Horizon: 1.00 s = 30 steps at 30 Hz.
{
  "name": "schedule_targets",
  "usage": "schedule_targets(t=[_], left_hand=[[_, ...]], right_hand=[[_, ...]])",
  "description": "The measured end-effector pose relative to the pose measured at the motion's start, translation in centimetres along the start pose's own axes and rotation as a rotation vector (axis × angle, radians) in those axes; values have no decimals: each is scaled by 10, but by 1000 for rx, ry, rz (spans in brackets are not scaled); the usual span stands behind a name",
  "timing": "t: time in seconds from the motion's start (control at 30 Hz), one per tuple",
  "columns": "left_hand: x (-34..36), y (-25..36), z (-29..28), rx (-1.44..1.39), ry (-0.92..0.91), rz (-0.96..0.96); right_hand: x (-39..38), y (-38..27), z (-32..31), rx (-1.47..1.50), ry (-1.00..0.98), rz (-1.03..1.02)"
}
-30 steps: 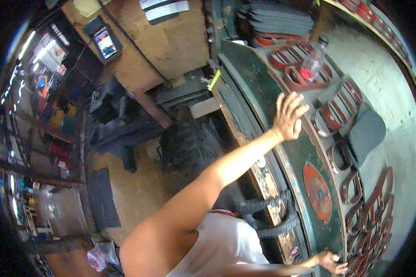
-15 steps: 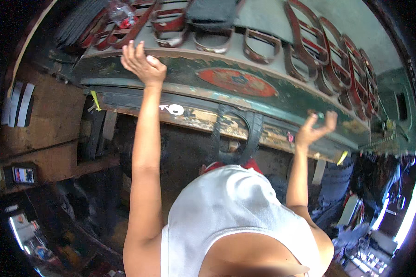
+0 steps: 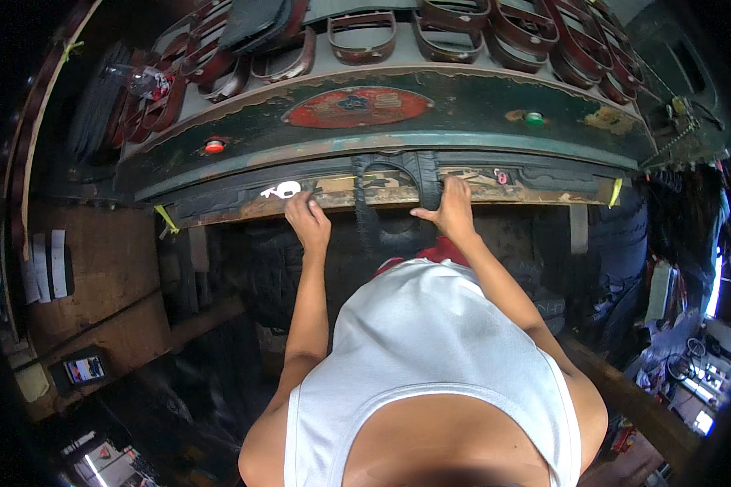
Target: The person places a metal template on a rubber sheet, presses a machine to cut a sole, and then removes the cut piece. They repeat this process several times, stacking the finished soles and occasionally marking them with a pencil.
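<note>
A long wooden ledge (image 3: 518, 193) runs below the green machine front (image 3: 479, 114). My left hand (image 3: 307, 217) touches its edge beside a white shape (image 3: 288, 189), fingers loosely bent. A black textured rubber piece (image 3: 363, 215) with an arched gap hangs over the ledge at the centre. My right hand (image 3: 455, 207) rests at this piece's right side, thumb spread leftward and fingers reaching onto the ledge. Above sit a red button (image 3: 214, 144), a green button (image 3: 534, 118) and an oval red plate (image 3: 317, 108).
Dark red metal frames (image 3: 361, 57), black sheets (image 3: 252, 20) and a plastic bottle (image 3: 142, 81) lie on the upper surface. A phone (image 3: 84, 369) is on a wooden panel (image 3: 114, 284) at left. Dark material and clutter (image 3: 690, 369) fill the right side.
Both hands have come down from the green front and upper rim to the wooden ledge, closer together. The view has swung round to face the machine squarely, uncovering both buttons.
</note>
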<state>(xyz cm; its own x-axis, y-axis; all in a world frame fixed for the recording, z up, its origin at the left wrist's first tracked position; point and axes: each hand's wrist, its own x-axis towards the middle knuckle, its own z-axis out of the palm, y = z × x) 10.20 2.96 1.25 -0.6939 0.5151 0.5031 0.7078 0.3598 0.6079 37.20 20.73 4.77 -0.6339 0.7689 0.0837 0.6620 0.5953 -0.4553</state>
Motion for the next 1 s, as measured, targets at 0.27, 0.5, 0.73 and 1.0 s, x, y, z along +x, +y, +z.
schedule_targets(t=[0.27, 0.5, 0.73, 1.0], left_hand=[[-7, -2, 8, 181, -107, 94], [-3, 7, 1, 243, -118, 121], [-5, 3, -1, 213, -73, 117], [-3, -5, 9, 207, -233, 21]], right_hand=[[-1, -4, 3, -84, 169, -73], [-3, -7, -9, -9, 118, -83], [-3, -9, -5, 6, 32, -94], [-4, -3, 4, -176, 78, -44]])
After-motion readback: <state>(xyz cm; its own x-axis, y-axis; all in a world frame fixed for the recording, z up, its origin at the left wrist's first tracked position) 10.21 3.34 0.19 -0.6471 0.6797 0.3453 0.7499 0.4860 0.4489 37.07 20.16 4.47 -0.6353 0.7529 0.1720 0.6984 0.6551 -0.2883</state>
